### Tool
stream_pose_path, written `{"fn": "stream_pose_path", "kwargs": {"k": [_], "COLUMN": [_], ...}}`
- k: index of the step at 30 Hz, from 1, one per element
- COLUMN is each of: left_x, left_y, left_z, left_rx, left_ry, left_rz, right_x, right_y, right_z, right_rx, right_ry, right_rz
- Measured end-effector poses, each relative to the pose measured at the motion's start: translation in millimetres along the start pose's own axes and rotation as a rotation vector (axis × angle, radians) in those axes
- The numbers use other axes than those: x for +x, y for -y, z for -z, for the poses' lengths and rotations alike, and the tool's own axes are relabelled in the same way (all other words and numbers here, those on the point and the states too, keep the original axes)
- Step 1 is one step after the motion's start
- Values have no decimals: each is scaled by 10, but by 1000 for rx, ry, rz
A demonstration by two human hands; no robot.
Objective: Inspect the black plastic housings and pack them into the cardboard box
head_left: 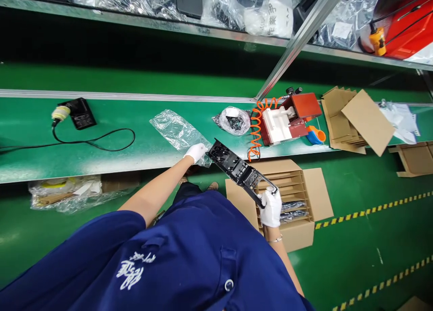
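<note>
A long black plastic housing [238, 169], with an open frame at its near right end, is held slantwise above the front edge of the green bench. My right hand [270, 207], in a white glove, grips that framed end. My left hand [196, 153], also gloved in white, is closed at the near end of a clear plastic bag [179, 129] that lies on the bench. The far end of the housing is close beside the left fingers; whether they touch it I cannot tell. Below the housing stands an open cardboard box [306, 184] with dividers and several bagged parts.
On the green bench [111, 108] are a black device [81, 113] with a cable, a bag of small parts [233, 120], a red and white fixture [282, 121] with an orange coiled hose, a tape roll [316, 135] and cardboard sheets [367, 119]. A metal post [301, 42] rises behind.
</note>
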State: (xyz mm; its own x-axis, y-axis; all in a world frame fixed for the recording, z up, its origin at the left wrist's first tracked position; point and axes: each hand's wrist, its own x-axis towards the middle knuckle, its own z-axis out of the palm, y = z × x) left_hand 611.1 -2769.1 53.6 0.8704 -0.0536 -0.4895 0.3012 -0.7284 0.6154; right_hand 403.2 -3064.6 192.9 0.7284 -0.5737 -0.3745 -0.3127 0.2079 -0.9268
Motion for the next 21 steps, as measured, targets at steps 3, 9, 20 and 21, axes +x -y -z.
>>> {"fn": "stream_pose_path", "kwargs": {"k": [3,9,20,21], "left_x": [-81,-187,-257,-259], "left_y": [-93,-299,-281,-268], "left_z": [75,114,127,124], "left_rx": [-20,-20,-45,-47], "left_ry": [-60,-124,-98,-90], "left_rz": [-6,-110,-231,-228], "right_x": [27,62,62,61], "right_y": [-42,-55,40,42], "right_z": [-27,-112,-234,-239], "right_rx": [-62,-113,-228,-208], "right_ry": [22,59,12,-9], "right_rz": [26,18,37,43]}}
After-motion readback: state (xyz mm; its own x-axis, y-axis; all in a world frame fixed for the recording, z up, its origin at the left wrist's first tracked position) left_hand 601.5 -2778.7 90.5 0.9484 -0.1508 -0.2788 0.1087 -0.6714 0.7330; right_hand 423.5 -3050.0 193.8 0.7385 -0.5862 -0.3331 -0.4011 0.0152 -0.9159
